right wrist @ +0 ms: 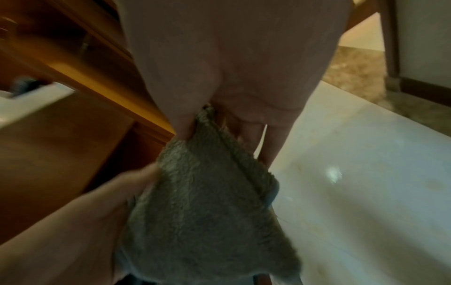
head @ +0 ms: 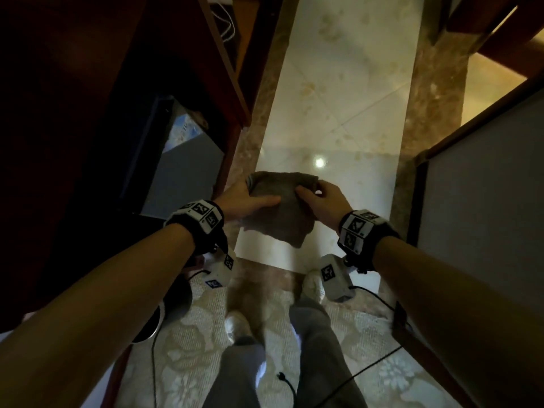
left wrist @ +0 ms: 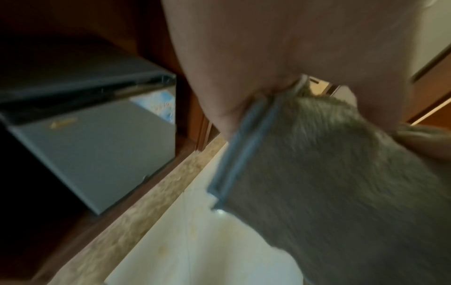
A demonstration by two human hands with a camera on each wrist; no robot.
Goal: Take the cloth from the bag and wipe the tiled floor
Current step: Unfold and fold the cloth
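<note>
Both hands are on it: the left hand (head: 245, 198) is pinching the left edge of the grey-brown cloth (head: 279, 207), thumb lying across the top, while the right hand (head: 326, 198) is gripping the right edge, thumb on top and fingers curled beneath. The cloth is hanging folded between them, held up in the air above the pale tiled floor (head: 347, 92). A grey cabinet door (head: 182, 175) is standing at the left, a patterned rug (head: 188, 357) lying underfoot.
</note>
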